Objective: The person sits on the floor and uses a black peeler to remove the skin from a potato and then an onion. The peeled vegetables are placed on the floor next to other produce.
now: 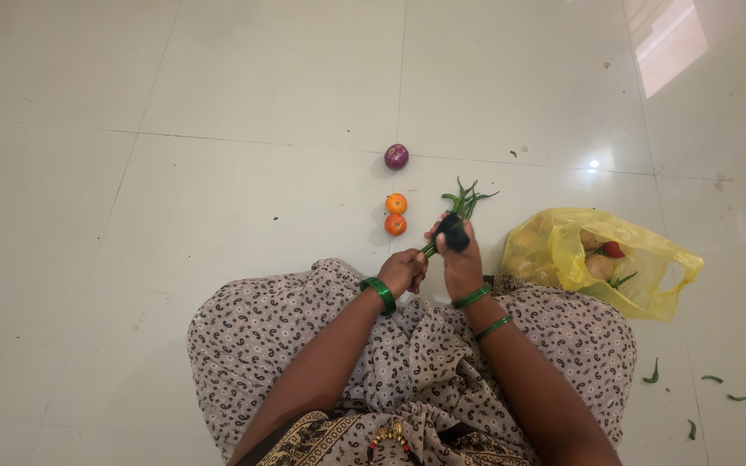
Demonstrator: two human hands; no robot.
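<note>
Patterned cloth (407, 362) covers my lap; past it, two tomatoes (395, 214), an onion (396, 156) and a yellow bag (597, 259) sit on the floor. Both my left hand (402, 271) and right hand (459, 259) grip green chillies (464, 205) raised over my knees.

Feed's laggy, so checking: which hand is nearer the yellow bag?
Right. The right hand is just left of the yellow bag; the left hand sits farther left, beyond it.

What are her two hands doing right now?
Left hand: closed on the stalk ends of the green chillies.
Right hand: closed around the chillies and a dark object.
</note>
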